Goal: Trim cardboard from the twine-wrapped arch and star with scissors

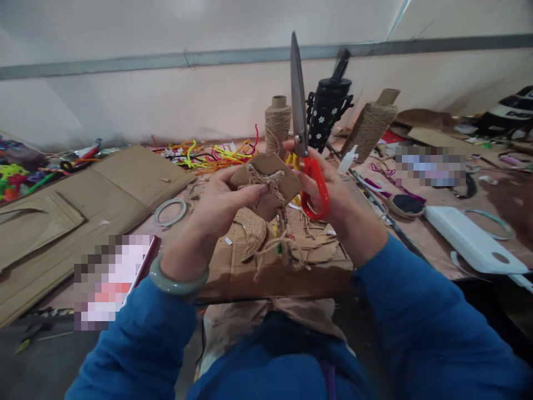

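Note:
My left hand [222, 203] grips a small piece of cardboard [272, 166] from its left side, thumb pressed on the twine [266, 180] tied or laid across its face. At the card's right edge, my right hand [325, 186] is closed around the handles of orange-handled scissors [314, 189], whose blades point upward. The right fingers also seem to touch the card. Below the hands, a coiled twine piece [252, 233] and loose twine strands [277, 250] rest on a cardboard sheet [250, 282].
Two twine spools [277, 125] [370, 128] and a black flowered container [327, 114] stand at the back. Colourful pipe cleaners [208, 155] lie behind. Large cardboard sheets [125, 178] cover the left. A glue bottle [347, 161] and a white power bank [470, 236] lie right.

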The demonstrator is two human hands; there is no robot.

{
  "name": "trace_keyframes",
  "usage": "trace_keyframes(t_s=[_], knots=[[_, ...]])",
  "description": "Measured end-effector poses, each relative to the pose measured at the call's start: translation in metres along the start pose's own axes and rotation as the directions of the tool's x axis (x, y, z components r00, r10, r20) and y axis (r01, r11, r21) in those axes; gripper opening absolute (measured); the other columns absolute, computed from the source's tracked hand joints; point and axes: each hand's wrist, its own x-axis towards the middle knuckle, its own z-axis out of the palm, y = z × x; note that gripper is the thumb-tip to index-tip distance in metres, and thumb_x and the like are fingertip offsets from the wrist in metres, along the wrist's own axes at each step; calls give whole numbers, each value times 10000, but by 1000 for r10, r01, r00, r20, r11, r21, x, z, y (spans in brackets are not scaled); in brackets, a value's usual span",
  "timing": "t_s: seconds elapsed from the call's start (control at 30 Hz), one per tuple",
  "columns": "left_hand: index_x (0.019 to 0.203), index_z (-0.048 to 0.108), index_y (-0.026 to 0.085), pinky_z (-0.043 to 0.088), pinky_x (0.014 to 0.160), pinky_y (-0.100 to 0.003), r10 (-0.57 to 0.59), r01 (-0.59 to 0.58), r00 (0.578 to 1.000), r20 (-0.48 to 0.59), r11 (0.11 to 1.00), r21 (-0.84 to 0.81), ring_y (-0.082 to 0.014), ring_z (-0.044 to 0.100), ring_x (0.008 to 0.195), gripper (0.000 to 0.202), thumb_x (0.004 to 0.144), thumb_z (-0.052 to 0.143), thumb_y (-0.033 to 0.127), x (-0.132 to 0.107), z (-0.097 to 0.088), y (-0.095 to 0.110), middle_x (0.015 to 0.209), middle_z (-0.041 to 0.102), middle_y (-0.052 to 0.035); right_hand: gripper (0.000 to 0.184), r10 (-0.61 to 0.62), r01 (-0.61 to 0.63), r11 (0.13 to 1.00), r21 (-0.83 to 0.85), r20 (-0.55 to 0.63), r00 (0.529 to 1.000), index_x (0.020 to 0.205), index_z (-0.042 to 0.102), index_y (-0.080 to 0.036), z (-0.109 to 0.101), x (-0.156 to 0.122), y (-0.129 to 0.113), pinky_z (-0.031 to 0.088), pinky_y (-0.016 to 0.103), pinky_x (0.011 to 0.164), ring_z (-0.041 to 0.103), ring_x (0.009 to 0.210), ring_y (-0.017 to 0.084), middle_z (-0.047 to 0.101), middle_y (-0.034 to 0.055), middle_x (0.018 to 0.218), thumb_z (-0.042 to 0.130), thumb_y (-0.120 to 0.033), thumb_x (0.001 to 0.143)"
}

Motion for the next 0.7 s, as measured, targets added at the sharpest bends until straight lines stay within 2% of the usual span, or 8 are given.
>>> trace_keyframes(t_s=[0.17,0.33,0.47,0.6,0.7], knots=[[824,754,145,540,606,-252,-43,47,997,-62,997,56,-164,657,641,204,632,794,199,2,-11,-6,759,726,-34,470,29,-29,999,14,11,1000,1164,527,-284,2,-1,1,528,283,632,631,789,152,635,-15,972,656,-512,773],[837,766,148,541,578,-266,-149,149,989,1,987,55,-176,652,628,232,612,804,193,3,-18,-17,767,731,-55,521,48,-41,995,-90,79,996,1128,544,-275,0,-2,12,536,313,681,625,821,179,632,-12,876,754,-486,701],[798,764,164,536,573,-256,-200,199,980,3,977,72,-162,646,612,184,619,780,199,2,-16,-23,725,721,-32,567,94,-67,984,-165,159,983,1121,528,-261,1,-1,22,534,342,683,615,784,185,639,7,887,767,-518,677],[820,760,152,520,552,-233,-249,248,968,18,967,50,-150,639,600,194,628,767,176,0,-13,-24,703,706,-30,499,73,-50,985,-167,133,989,1091,532,-263,4,-4,25,531,344,715,621,825,185,642,15,953,738,-515,713],[767,750,142,490,493,-225,-293,293,956,34,956,6,-144,614,538,161,610,776,165,-2,-11,-24,639,678,-22,463,69,-57,991,-123,94,993,1064,536,-263,8,-6,26,531,343,724,626,839,188,638,11,950,741,-488,714]])
